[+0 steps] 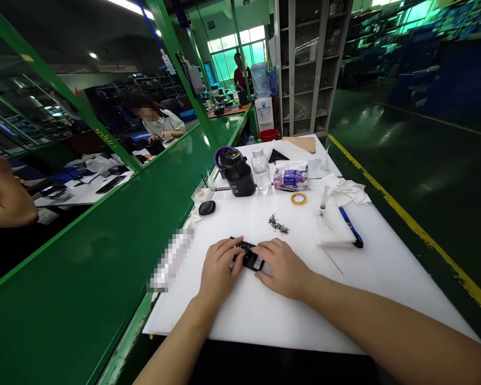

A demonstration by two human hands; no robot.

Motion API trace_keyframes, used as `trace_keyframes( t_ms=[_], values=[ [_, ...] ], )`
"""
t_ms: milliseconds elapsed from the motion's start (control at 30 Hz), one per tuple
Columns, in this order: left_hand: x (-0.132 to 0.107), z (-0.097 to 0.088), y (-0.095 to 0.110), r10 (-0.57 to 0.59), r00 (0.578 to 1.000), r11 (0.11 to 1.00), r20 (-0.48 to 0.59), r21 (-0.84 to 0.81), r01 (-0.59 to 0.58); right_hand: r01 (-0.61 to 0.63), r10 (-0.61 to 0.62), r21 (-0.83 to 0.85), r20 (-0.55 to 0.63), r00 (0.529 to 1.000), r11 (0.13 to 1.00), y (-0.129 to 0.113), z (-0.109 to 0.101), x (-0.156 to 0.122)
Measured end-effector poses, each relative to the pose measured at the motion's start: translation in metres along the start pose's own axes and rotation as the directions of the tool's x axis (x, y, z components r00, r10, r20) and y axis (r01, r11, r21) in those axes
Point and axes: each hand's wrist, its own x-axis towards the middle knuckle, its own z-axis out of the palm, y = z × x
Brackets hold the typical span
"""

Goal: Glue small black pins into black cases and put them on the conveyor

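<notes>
A flat black rectangular part lies on the white table, with a small silvery patch near its right end. My left hand grips its left side, fingers curled over the top. At its right end my right hand holds it with thumb and fingertips. The fingers cover much of the part, so its exact kind does not show. Just beyond lies a loose pile of small black pieces.
Around the white table stand a black jug, clear bottle, tissue pack, yellow tape roll, syringe, blue-black cutter, thin stick and black mouse-like object. Green partition at left; co-workers beyond.
</notes>
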Motion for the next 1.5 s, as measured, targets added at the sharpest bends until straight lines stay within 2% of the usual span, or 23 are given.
trace_keyframes(
  t_ms=[200,433,500,633,867,1100,1233,1500],
  values=[
    [0.003,0.002,-0.001,-0.037,0.999,0.999,0.003,-0.014,0.037,0.008,-0.007,-0.039,0.011,1.000,0.999,-0.002,0.001,-0.002],
    [0.007,0.002,0.000,-0.180,0.980,0.974,0.082,-0.124,0.190,0.003,0.001,-0.091,0.048,0.999,0.996,-0.008,-0.002,-0.002],
    [0.008,0.002,-0.002,-0.259,0.960,0.949,0.102,-0.155,0.273,0.011,-0.006,-0.101,0.045,0.999,0.995,-0.008,-0.001,-0.002],
    [0.010,0.004,-0.006,-0.427,0.894,0.871,0.135,-0.205,0.447,0.028,-0.024,-0.135,0.031,0.999,0.990,-0.009,0.005,-0.004],
    [0.015,0.004,-0.007,-0.553,0.799,0.752,0.236,-0.271,0.601,0.037,-0.026,-0.245,0.048,0.999,0.969,-0.015,0.007,-0.002],
    [0.020,0.002,-0.009,-0.591,0.756,0.696,0.280,-0.295,0.654,0.066,-0.050,-0.218,0.078,0.996,0.974,-0.011,-0.002,0.000],
    [0.021,0.004,-0.014,-0.590,0.759,0.694,0.275,-0.307,0.651,0.082,-0.067,-0.171,0.087,0.994,0.982,-0.006,-0.004,-0.002],
    [0.021,0.009,-0.019,-0.580,0.763,0.685,0.285,-0.335,0.647,0.061,-0.045,-0.167,0.100,0.994,0.984,-0.013,-0.006,-0.002]
  ],
)
